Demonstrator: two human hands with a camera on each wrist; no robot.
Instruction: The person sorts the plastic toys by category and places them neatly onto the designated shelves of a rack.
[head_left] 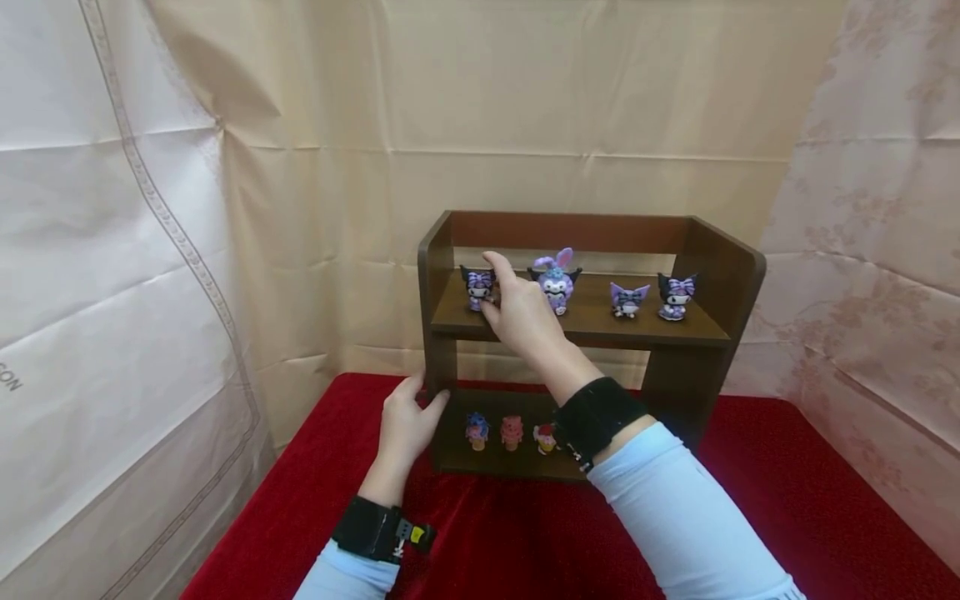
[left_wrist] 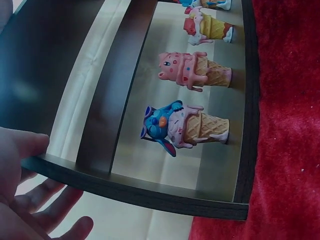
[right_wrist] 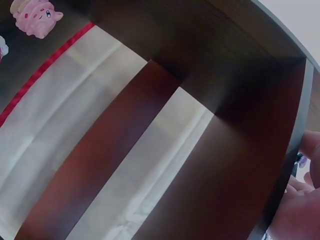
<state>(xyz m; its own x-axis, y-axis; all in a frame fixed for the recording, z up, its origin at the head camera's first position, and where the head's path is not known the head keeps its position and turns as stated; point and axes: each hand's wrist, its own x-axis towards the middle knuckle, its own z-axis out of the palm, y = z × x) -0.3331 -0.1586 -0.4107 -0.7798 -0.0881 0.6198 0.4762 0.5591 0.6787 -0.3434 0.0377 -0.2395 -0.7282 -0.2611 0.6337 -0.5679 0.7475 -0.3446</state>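
My right hand (head_left: 523, 312) reaches to the upper shelf. Its thumb and index finger hold a small black-eared figurine (head_left: 478, 286) with a purple bow, close to the left panel; in the right wrist view the hand (right_wrist: 297, 200) is cut off by the frame edge. Beside the hand sits a larger purple figurine with bunny ears (head_left: 557, 287), partly covered by it. My left hand (head_left: 405, 421) grips the left side panel of the brown wooden shelf (head_left: 442, 350), thumb inside its edge and fingers (left_wrist: 55, 200) along the outside.
Farther right on the upper shelf stand a purple-eared figurine (head_left: 627, 300) and another black-eared one (head_left: 677, 297). Below, ice-cream-cone figurines line up: blue (left_wrist: 165, 125), pink (left_wrist: 182, 71) and red-topped (head_left: 545, 437). Red cloth (head_left: 315, 508) covers the table; beige curtain (head_left: 345, 250) hangs behind.
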